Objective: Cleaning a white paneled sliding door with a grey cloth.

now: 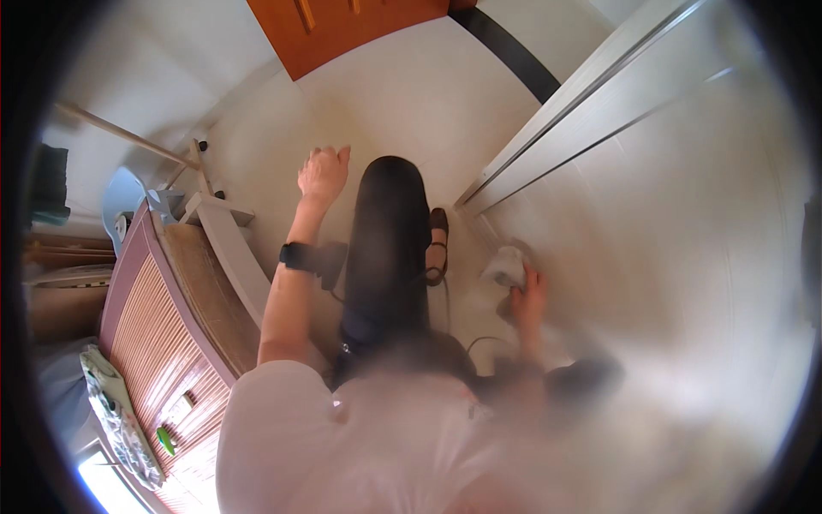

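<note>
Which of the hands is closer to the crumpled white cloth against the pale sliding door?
Right. The right hand touches the crumpled white cloth; the left hand is raised in the air, far left of it.

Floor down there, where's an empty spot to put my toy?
The pale floor lies bare between the orange door and the raised left hand. It is crowded near the right hand, which holds a white cloth against the sliding door, beside the foot.

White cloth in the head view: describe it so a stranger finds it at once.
Start at the big pale sliding door panel filling the right side. Near its lower left edge, the right hand presses a small crumpled white cloth against it. It is the only soft, wadded thing there, beside a dark shoe.
</note>
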`<action>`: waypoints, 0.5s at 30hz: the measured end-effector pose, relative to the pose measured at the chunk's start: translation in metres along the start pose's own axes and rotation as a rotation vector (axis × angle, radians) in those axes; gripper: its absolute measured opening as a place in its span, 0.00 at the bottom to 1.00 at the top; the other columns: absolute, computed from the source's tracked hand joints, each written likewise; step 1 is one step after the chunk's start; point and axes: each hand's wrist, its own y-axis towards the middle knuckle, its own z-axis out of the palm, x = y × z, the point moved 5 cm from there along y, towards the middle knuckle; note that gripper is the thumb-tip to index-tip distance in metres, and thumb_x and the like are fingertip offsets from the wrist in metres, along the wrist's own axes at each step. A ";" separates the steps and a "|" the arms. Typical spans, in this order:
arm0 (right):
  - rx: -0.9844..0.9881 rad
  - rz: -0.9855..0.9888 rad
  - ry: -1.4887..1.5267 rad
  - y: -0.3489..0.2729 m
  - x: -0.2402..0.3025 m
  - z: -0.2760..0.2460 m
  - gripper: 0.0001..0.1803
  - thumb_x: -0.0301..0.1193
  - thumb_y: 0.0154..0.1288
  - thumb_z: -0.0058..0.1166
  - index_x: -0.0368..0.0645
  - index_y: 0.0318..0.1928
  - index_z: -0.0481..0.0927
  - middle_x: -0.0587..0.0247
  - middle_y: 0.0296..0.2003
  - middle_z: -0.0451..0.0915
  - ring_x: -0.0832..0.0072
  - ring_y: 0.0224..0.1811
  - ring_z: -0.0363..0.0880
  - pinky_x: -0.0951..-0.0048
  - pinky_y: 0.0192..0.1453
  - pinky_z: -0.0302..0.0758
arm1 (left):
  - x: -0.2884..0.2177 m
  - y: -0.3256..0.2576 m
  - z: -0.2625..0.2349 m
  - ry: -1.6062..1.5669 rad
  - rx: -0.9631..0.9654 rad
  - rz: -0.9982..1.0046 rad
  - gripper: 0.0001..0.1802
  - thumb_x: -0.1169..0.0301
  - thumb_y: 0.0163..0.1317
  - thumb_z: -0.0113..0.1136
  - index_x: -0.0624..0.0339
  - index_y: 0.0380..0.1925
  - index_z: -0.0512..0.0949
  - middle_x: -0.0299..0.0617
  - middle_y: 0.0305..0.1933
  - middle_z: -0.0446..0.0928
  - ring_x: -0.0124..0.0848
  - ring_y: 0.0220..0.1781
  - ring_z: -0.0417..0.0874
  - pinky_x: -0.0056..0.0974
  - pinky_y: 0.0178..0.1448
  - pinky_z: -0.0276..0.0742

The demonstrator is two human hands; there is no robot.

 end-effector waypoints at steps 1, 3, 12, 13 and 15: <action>0.007 -0.035 0.029 0.004 0.010 0.001 0.32 0.20 0.49 0.56 0.44 0.59 0.72 0.48 0.47 0.72 0.50 0.50 0.72 0.57 0.56 0.71 | 0.011 0.001 0.005 -0.169 0.108 -0.050 0.24 0.53 0.67 0.49 0.57 0.54 0.73 0.50 0.43 0.78 0.47 0.47 0.81 0.51 0.43 0.79; -0.012 -0.048 0.036 0.006 0.012 -0.005 0.32 0.20 0.49 0.57 0.44 0.59 0.72 0.49 0.47 0.72 0.50 0.49 0.73 0.58 0.55 0.71 | -0.075 -0.009 -0.055 -0.470 0.081 -0.003 0.26 0.51 0.64 0.52 0.58 0.54 0.72 0.52 0.48 0.76 0.50 0.52 0.78 0.55 0.54 0.75; -0.086 0.019 0.122 -0.006 0.012 -0.011 0.32 0.21 0.49 0.57 0.45 0.59 0.72 0.49 0.49 0.72 0.50 0.51 0.74 0.58 0.55 0.72 | -0.219 -0.199 -0.049 -0.508 0.920 0.965 0.17 0.58 0.54 0.61 0.63 0.29 0.82 0.51 0.34 0.81 0.46 0.47 0.81 0.49 0.59 0.71; -0.054 0.030 0.099 -0.010 0.010 -0.012 0.32 0.21 0.49 0.57 0.46 0.60 0.72 0.49 0.50 0.72 0.50 0.52 0.73 0.57 0.55 0.72 | -0.219 -0.196 -0.050 -0.606 1.005 0.829 0.18 0.57 0.55 0.61 0.63 0.31 0.82 0.52 0.35 0.81 0.47 0.45 0.82 0.48 0.56 0.74; -0.024 0.040 0.076 -0.014 0.002 -0.015 0.32 0.22 0.50 0.56 0.47 0.61 0.72 0.48 0.51 0.73 0.49 0.53 0.73 0.56 0.55 0.73 | -0.217 -0.186 -0.058 -0.767 0.990 0.812 0.17 0.58 0.57 0.61 0.62 0.34 0.82 0.51 0.33 0.81 0.45 0.42 0.83 0.45 0.49 0.77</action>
